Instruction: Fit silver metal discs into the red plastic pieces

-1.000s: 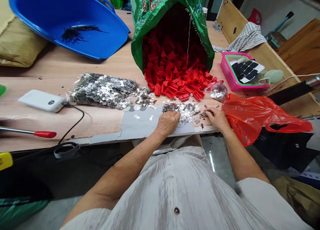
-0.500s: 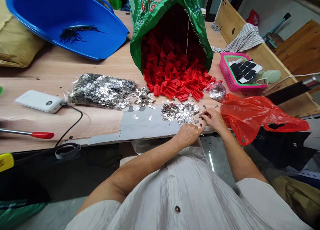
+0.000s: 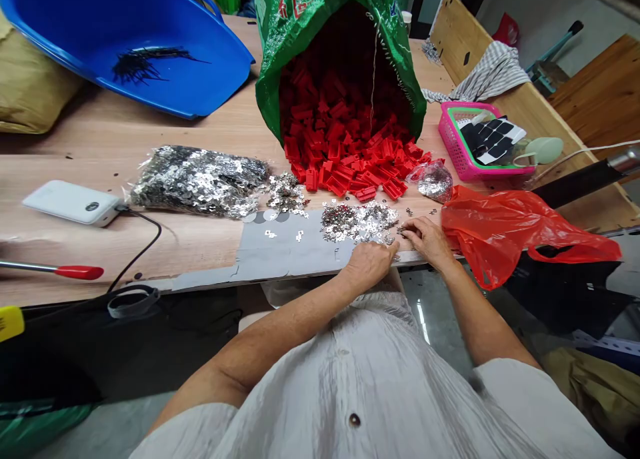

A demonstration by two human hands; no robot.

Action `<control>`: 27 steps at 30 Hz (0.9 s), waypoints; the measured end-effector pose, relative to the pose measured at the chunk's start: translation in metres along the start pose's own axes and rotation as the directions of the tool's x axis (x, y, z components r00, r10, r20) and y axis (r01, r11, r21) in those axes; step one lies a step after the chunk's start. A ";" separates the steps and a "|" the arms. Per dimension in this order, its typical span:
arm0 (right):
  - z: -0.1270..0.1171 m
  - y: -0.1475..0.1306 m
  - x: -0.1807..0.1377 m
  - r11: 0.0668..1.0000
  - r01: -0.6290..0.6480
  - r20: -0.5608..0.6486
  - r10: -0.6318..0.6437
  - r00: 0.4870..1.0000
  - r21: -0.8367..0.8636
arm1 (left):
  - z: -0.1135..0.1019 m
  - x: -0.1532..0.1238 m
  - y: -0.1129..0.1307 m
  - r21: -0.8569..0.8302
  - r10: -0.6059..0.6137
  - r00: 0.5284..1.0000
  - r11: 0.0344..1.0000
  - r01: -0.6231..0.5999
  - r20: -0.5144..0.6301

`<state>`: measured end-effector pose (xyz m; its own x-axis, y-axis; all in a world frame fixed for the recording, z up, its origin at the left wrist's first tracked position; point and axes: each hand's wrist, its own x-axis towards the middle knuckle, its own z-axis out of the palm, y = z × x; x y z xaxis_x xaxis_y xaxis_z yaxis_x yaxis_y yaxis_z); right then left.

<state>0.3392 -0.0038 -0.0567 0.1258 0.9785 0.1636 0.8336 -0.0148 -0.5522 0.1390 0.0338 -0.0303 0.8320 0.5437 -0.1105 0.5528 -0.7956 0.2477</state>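
So the main pile of little silvery metal pieces is right at the front of the bench, mostly on the right half of a grey sheet and running past its end. The heap's long axis goes left to right, more or less along the bench's front edge. Single pieces in it lie at all sorts of angles, and they're too tiny to say which way each one points.

Left hand is just below the pile, index finger stretched out toward the right hand, the other fingers curled under. Can't tell if it's got anything tucked in there. Right hand is off the pile's right end, thumb and index finger brought close together by a loose metal bit. Too small to tell if they're actually pinching it.

Behind the pile, red plastic parts spill out of a green sack, whose mouth faces the person. Over to the left there's a fat clear bag of metal pieces, long axis also left to right, tipping slightly toward the person at its right end.
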 end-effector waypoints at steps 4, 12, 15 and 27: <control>0.001 -0.003 0.003 1.000 -0.007 -0.002 0.007 1.000 0.011 | -0.007 0.009 -0.006 -0.062 -0.088 0.996 0.994 0.087 -0.020; -0.002 -0.002 -0.002 0.997 -0.013 -0.171 0.027 0.985 0.082 | -0.011 0.048 -0.021 -0.062 -0.196 0.979 0.980 0.192 -0.064; -0.001 -0.001 -0.015 0.999 -0.007 -0.185 0.017 0.983 0.054 | -0.008 0.053 -0.021 -0.066 -0.195 0.979 0.980 0.190 -0.068; 0.005 -0.004 -0.030 0.983 0.115 -0.091 -0.128 0.988 -0.143 | -0.009 0.045 -0.022 -0.057 -0.158 0.976 0.987 0.150 -0.150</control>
<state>0.3296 -0.0325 -0.0636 0.0660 0.9495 0.3066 0.9110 0.0680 -0.4068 0.1643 0.0782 -0.0321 0.7179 0.6961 -0.0022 0.6681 -0.6881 0.2831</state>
